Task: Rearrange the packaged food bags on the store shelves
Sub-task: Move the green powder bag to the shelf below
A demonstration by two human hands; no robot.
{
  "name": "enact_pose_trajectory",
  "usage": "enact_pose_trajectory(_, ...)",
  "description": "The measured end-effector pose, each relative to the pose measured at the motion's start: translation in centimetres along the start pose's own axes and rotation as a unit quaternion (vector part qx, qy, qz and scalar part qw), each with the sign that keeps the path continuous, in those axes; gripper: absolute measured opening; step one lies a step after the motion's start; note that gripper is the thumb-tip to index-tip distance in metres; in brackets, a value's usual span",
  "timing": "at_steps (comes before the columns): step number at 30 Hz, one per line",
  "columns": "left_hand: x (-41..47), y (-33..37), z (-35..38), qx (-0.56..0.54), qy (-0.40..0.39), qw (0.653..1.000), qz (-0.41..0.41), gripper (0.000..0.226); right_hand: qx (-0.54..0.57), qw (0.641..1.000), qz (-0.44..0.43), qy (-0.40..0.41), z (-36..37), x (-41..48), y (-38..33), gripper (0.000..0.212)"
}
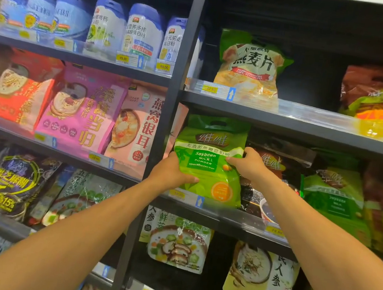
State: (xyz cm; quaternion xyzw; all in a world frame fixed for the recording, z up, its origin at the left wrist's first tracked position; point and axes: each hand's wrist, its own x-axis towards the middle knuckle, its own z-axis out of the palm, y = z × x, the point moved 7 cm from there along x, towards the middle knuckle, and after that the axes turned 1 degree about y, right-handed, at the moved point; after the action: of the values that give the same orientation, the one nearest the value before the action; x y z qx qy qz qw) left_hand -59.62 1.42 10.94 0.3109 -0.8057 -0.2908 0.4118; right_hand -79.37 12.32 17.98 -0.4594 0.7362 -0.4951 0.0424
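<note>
A green soybean milk powder bag stands upright at the left end of the middle right-hand shelf. My left hand grips its lower left edge, thumb across the front. My right hand holds its right edge, thumb on the front face. Directly behind and to the right of it stands a dark brown bag, partly hidden by my right hand. Further right is another green soybean bag.
A dark vertical post divides the shelving just left of the held bag. Above sits a green oat bag; pink bags and red bags fill the left bay. Vegetable-print bags stand on the shelf below.
</note>
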Motion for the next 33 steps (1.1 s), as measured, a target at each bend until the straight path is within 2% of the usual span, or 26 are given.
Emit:
enact_pose_trajectory(2,0.0,0.7,-0.4,-0.031,0.015,0.999,0.005,0.054,-0.002,1.0,-0.012,0.012,-0.8,0.2,-0.7,0.037)
enact_pose_trajectory(5,0.1,1.7,-0.8,-0.074,0.016,0.997,0.017,0.051,0.026,1.0,0.003,0.01,-1.8,0.2,-1.2,0.031)
enact_pose_trajectory(8,0.1,2.5,-1.3,-0.096,0.014,0.995,0.026,0.051,0.04,0.999,0.023,0.005,-2.6,-0.4,-1.3,0.034)
enact_pose_trajectory(18,-0.8,2.7,-3.2,-0.116,0.016,0.992,0.038,0.084,0.109,0.993,0.035,0.035,-3.7,-3.3,-1.4,0.024)
enact_pose_trajectory(22,-1.7,1.7,-3.6,-0.159,0.004,0.987,0.026,0.083,0.122,0.991,0.029,0.053,-3.6,-4.7,-0.8,0.013)
enact_pose_trajectory(25,-2.7,1.1,-3.6,-0.189,-0.008,0.982,0.012,0.081,0.138,0.989,0.023,0.058,-3.4,-5.8,0.0,0.016)
enact_pose_trajectory(28,-3.3,0.6,-3.4,-0.213,-0.027,0.977,-0.005,0.083,0.165,0.984,-0.001,0.074,-3.6,-7.1,0.2,0.014)
enact_pose_trajectory(29,-3.7,0.7,-3.5,-0.225,-0.035,0.974,-0.014,0.072,0.168,0.983,-0.008,0.08,-3.8,-7.6,0.3,0.013)
enact_pose_trajectory(31,-4.6,0.8,-2.9,-0.258,-0.089,0.961,-0.042,0.049,0.18,0.979,-0.016,0.091,-4.2,-8.4,0.6,0.013)
enact_pose_trajectory(33,-5.5,0.7,-1.9,-0.286,-0.156,0.943,-0.064,0.054,0.197,0.975,-0.02,0.099,-4.7,-9.3,0.8,0.013)
